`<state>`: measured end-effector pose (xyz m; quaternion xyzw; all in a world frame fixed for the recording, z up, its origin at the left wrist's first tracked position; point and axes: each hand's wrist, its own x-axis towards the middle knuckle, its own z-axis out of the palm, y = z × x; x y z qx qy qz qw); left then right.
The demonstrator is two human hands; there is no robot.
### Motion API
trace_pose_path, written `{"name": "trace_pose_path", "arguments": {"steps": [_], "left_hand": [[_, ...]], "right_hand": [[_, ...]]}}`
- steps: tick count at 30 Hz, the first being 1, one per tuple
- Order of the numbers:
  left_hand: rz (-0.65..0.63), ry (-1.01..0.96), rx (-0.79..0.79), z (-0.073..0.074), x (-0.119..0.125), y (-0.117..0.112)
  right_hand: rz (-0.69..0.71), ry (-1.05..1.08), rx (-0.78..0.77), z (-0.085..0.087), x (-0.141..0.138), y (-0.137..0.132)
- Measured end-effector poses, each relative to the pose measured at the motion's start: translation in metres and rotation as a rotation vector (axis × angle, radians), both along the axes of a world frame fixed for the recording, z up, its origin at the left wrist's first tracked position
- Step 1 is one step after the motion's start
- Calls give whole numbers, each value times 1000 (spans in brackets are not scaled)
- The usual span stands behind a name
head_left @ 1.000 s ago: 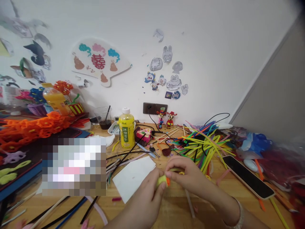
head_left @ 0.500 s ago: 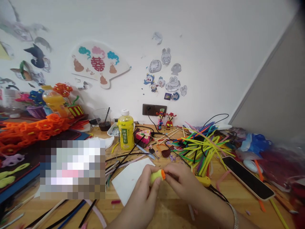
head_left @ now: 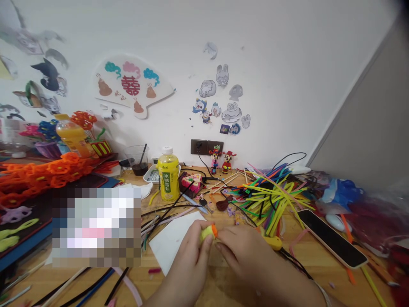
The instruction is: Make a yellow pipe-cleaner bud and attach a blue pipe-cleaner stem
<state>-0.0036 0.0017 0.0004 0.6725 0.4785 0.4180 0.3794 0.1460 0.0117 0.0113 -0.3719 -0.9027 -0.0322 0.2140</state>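
Yellow-orange roll [head_left: 207, 233] near white paper [head_left: 172, 239]

Worktop [head_left: 316, 256] before a wall [head_left: 281, 76]
Front centre, a roll [head_left: 207, 233] sits in the left hand [head_left: 191, 251], the right hand [head_left: 236, 247] at its right end; paper [head_left: 171, 238] lies left of them. Behind stands a bottle [head_left: 169, 175], a cup [head_left: 139, 169] to its left, figurines [head_left: 227, 163] to its right by a socket [head_left: 196, 146]. Rightward lie stems [head_left: 277, 192], with a phone [head_left: 332, 238] nearer the front.
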Motion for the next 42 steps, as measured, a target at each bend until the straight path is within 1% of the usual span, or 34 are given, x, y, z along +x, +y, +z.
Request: {"name": "trace_pose_path", "arguments": {"steps": [4, 8, 10, 12, 14, 17, 19, 21, 23, 26, 29, 31, 34, 36, 39, 42], "left_hand": [[3, 39, 7, 1, -2, 0], [-92, 88, 8, 0, -2, -1], [-122, 98, 21, 0, -1, -2], [-145, 94, 30, 0, 0, -2], [-179, 84, 29, 1, 0, -2], [-227, 83, 13, 2, 1, -2], [-235, 91, -6, 3, 1, -3], [-226, 80, -24, 2, 0, -5], [-203, 41, -45, 0, -1, -6], [-178, -40, -57, -3, -2, -5], [-161, -155, -40, -2, -1, -2], [-152, -221, -42, 0, 0, -1], [-144, -241, -55, 3, 0, 1], [-95, -218, -40, 2, -1, 2], [3, -151, -6, 0, -4, 4], [38, -75, 11, -4, -5, 6]], "right_hand": [[19, -82, 77, 3, 1, -3], [30, -62, 168, 6, 6, -2], [46, -41, 194, 8, 8, -1], [67, 1, 185, 11, 11, 1], [66, 92, 103, 14, 12, 2], [31, 278, -157, 19, 15, 7], [15, 406, -342, 20, 16, 11], [23, 542, -505, 18, 17, 15], [31, 676, -635, 14, 16, 19], [33, 815, -754, 6, 13, 23], [52, 846, -797, -1, 9, 23], [54, 807, -734, -4, 6, 22], [17, 632, -505, -7, 2, 18], [-13, 462, -352, -11, 0, 15], [-38, 199, -179, -15, -5, 9], [-21, 12, -23, -19, -8, 4]]}}
